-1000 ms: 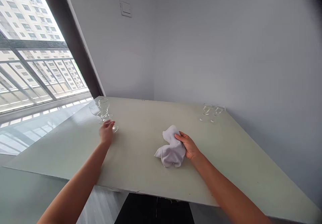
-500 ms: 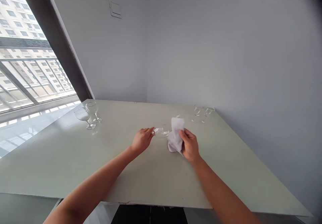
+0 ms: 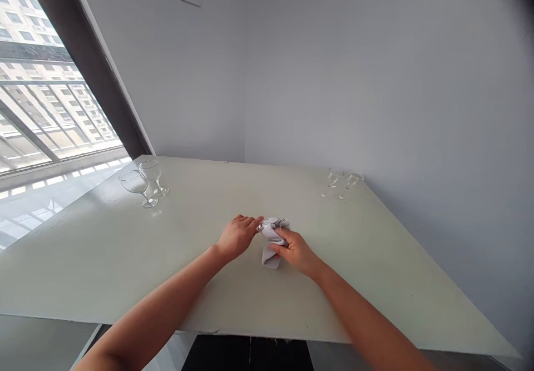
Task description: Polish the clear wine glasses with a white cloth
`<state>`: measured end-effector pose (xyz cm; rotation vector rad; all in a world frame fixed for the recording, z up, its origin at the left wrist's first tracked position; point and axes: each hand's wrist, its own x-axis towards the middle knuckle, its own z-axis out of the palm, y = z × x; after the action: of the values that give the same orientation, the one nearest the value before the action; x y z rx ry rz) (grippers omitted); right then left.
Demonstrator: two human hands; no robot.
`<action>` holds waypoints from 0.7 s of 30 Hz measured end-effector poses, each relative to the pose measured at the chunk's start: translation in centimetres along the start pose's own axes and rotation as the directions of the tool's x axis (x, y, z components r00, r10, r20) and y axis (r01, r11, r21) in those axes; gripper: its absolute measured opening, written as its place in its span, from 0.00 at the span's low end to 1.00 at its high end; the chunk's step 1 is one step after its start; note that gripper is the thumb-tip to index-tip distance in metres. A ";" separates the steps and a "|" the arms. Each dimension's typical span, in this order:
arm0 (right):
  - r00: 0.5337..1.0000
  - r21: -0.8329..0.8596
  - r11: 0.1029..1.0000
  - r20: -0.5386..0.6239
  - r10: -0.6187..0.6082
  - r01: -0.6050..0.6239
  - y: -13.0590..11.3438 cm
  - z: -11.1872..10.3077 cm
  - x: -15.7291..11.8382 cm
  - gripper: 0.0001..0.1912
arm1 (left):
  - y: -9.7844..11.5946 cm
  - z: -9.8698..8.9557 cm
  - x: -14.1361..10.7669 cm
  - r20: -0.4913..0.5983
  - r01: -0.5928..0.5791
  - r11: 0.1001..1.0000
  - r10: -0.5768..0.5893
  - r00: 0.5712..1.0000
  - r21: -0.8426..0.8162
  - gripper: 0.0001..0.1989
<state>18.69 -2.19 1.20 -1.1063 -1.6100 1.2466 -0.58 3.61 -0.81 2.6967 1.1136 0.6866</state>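
My left hand (image 3: pixel 238 235) is closed on one end of a small clear glass (image 3: pixel 285 223), which lies on its side above the table. Only bits of the glass show, since a white cloth (image 3: pixel 271 257) wraps round its middle. My right hand (image 3: pixel 295 251) is closed on that cloth, pressing it against the glass from the right, thumb and fingers on either side. A fold of the cloth hangs below my right thumb.
Two stemmed glasses (image 3: pixel 134 182) stand upright near the table's left edge. Two small clear glasses (image 3: pixel 334 178) stand at the back right near the wall. The pale table (image 3: pixel 200 287) has its front edge close to me. A window (image 3: pixel 50 104) is at the left.
My right hand has brought the cloth leftward onto the glass, and the cloth now wraps round it. My left hand still holds the glass's end. The view has tilted slightly down.
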 end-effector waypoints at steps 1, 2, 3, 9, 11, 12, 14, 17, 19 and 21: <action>0.999 0.048 0.998 -0.016 0.036 -0.035 0.2 0.1 0.1 0.15 | 0.2 -0.1 0.0 -0.017 0.008 1.000 -0.008 1.000 0.005 0.18; 0.997 0.118 0.990 -0.032 0.075 -0.071 0.4 0.2 0.3 0.15 | 0.3 -0.3 0.0 -0.041 0.016 1.000 -0.015 0.999 0.010 0.18; 0.993 0.206 0.974 -0.046 0.111 -0.099 0.5 0.2 0.4 0.14 | 0.4 -0.5 0.0 -0.068 0.017 1.000 -0.016 0.998 0.016 0.17; 0.978 0.480 0.858 0.000 0.211 -0.185 0.5 -0.2 0.7 0.16 | 0.8 -1.3 0.1 0.011 -0.032 0.997 0.031 0.999 0.063 0.19; 0.980 0.380 0.905 0.022 0.199 -0.193 0.0 -0.3 0.5 0.16 | 0.8 -1.5 0.0 0.046 -0.010 0.999 0.008 0.999 0.044 0.20; 0.982 0.312 0.932 0.032 0.184 -0.185 -0.4 -0.4 0.3 0.16 | 0.8 -1.7 -0.1 0.054 0.014 1.000 -0.014 0.998 0.004 0.21; 0.986 0.171 0.973 0.086 0.141 -0.154 -1.4 -0.8 -0.2 0.14 | 0.7 -2.3 -0.4 0.109 0.090 0.985 -0.074 0.991 -0.151 0.21; 0.963 0.003 0.996 0.257 0.083 -0.086 -2.9 -1.4 -1.2 0.11 | 0.7 -3.8 -0.9 0.387 0.181 0.873 0.010 0.922 -0.453 0.22; 0.947 -0.044 0.998 0.314 0.063 -0.052 -3.6 -1.5 -1.6 0.10 | 0.9 -4.8 -1.2 0.493 0.181 0.820 0.137 0.859 -0.543 0.23; 0.967 -0.005 0.997 0.242 0.078 -0.079 -3.8 -1.3 -1.6 0.11 | 1.3 -5.5 -1.5 0.377 0.101 0.885 0.089 0.922 -0.454 0.22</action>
<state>19.81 -3.86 5.04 -1.0558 -1.7558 1.4848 -3.26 1.44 3.91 2.2708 0.7386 0.3314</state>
